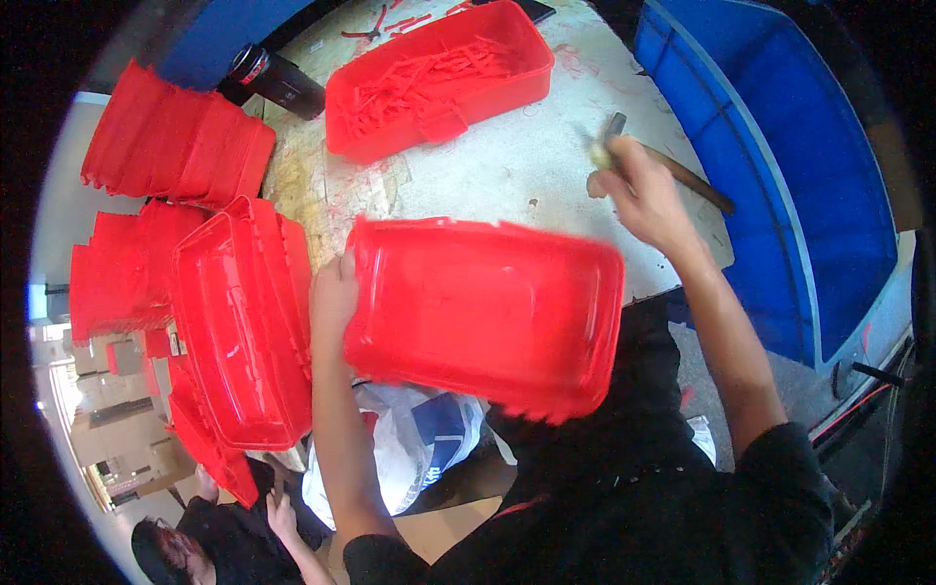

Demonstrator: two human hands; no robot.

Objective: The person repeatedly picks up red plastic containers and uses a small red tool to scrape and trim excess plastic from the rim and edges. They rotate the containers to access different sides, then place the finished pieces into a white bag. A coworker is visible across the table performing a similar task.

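My left hand (334,297) is closed on the left edge of a shallow red plastic tray (478,312), which is tilted at the table's near edge with its broad face toward me. Ragged, jagged plastic runs along parts of the tray's rim. To the right of the tray and above the table, my right hand (643,195) is closed round what looks like a hammer (697,183), close to its metal head. The hammer's wooden handle slants away to the right. The fingertips and something yellowish beside them are smeared by motion.
A red bin (439,93) of red plastic strips stands at the back, beside a black cup (278,83). Stacked red trays (180,141) crowd the left. Large blue containers (770,175) border the right. A plastic bag (400,448) lies below; another person (224,536) works lower left.
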